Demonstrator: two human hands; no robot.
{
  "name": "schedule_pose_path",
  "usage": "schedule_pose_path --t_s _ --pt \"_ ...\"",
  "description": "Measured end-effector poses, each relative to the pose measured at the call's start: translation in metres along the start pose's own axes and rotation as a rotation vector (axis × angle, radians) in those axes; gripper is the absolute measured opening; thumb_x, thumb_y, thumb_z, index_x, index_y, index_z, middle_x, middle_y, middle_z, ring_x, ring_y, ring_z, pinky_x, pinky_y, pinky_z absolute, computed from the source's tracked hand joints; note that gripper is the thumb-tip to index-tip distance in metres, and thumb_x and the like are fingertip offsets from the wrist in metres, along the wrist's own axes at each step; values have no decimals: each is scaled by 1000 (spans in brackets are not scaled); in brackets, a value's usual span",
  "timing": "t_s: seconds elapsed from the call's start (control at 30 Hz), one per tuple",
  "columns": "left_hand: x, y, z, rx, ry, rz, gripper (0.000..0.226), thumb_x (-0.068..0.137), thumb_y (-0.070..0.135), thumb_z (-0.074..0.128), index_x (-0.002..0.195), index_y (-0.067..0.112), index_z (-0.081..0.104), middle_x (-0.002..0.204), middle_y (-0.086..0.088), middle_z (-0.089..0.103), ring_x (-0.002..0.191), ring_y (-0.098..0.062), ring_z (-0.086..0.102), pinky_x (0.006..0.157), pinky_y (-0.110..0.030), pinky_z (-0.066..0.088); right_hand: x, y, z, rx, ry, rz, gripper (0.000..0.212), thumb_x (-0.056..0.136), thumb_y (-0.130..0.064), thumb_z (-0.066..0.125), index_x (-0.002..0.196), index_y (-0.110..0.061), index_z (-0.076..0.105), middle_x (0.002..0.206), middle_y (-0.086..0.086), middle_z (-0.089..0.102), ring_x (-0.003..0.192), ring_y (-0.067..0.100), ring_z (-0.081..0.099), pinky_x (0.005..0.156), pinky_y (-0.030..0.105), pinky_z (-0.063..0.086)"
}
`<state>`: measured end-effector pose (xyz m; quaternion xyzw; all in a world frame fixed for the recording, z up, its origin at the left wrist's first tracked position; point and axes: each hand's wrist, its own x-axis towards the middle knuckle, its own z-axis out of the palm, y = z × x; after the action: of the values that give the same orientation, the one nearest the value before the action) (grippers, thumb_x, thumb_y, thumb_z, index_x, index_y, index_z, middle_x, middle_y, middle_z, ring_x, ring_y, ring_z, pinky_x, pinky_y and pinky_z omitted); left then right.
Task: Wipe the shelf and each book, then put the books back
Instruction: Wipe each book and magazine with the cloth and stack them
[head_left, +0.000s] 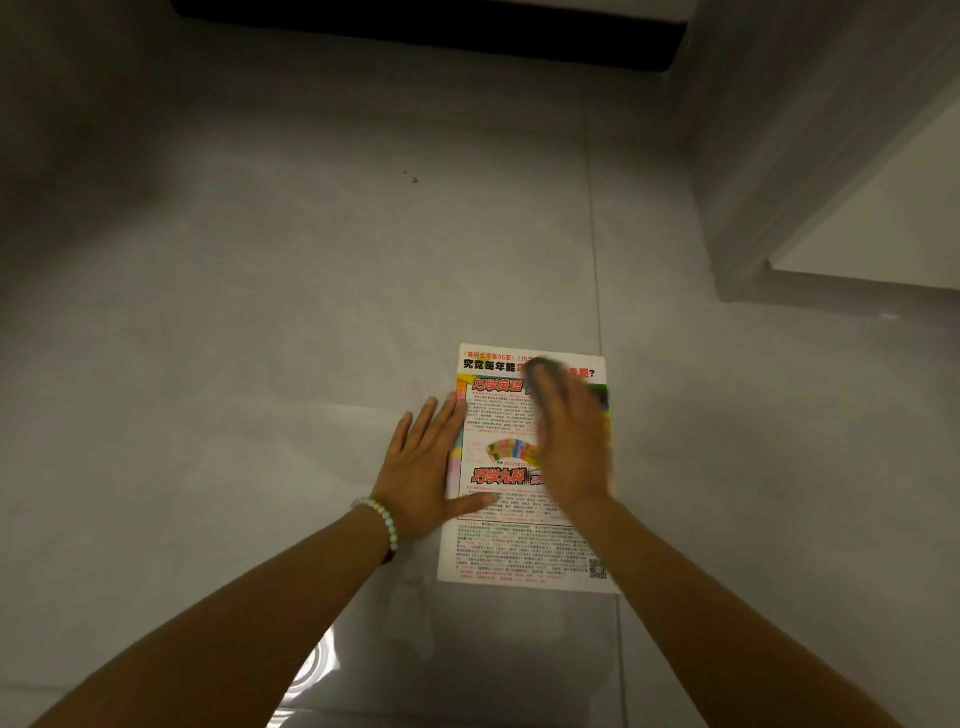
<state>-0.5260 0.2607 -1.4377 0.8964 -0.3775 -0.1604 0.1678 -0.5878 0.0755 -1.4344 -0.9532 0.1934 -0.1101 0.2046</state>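
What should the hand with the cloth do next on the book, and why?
Probably draw the right hand and its dark cloth down the book toward the near end. The cloth sits near the cover's far end, blurred with motion, and the lower half lies bare of it. The left hand presses flat on the book's left edge, so it should not slide.

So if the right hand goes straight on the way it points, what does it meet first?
Nothing close: the right hand, pressing a dark cloth, would leave the book at its far edge for bare floor. Only the dark furniture base seems beyond.
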Motion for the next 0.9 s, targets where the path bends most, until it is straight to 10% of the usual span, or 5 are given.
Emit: schedule_pose_path --t_s 0.1,0.37,0.53,0.77,0.9 --pt "3 1 -3 -64 -14 -24 115 62 94 12 149 24 -10 157 8 -8 145 -15 -11 112 -30 -15 -20 -12 10 53 -229 -297 54 100 -25 43 150 -29 24 157 2 24 146 24 17 118 45 15" --pt "8 8 -27 -494 -46 -146 81 83 74 4 149 28 -6 158 9 6 146 -11 6 117 -32 -3 -19 -38 4 59 -334 -348 53 101 -27 40 150 -29 21 159 -3 16 147 19 6 120 39 1" --pt "7 8 -27 -421 -84 -120 53 97 52 5 146 36 -5 158 10 3 146 -13 -2 114 -30 -6 -19 -2 -4 39 -111 -63 58 94 -19 57 147 -24 33 151 6 36 140 29 31 111 55 31" --pt "5 3 -20 -168 -97 -59 77 83 63 -5 149 25 -3 158 8 -4 145 -13 -11 115 -31 -9 -118 -19 4 -78 -267 -761 78 86 -24 68 149 -35 22 150 2 38 138 27 36 111 48 30" --pt "3 -2 -11 35 -87 -21 104 59 83 -26 144 25 -16 154 10 -14 143 -13 -14 112 -29 -13 -102 2 -5 -16 -121 -437 78 83 -8 69 145 -33 30 147 3 39 134 28 40 104 53 40"
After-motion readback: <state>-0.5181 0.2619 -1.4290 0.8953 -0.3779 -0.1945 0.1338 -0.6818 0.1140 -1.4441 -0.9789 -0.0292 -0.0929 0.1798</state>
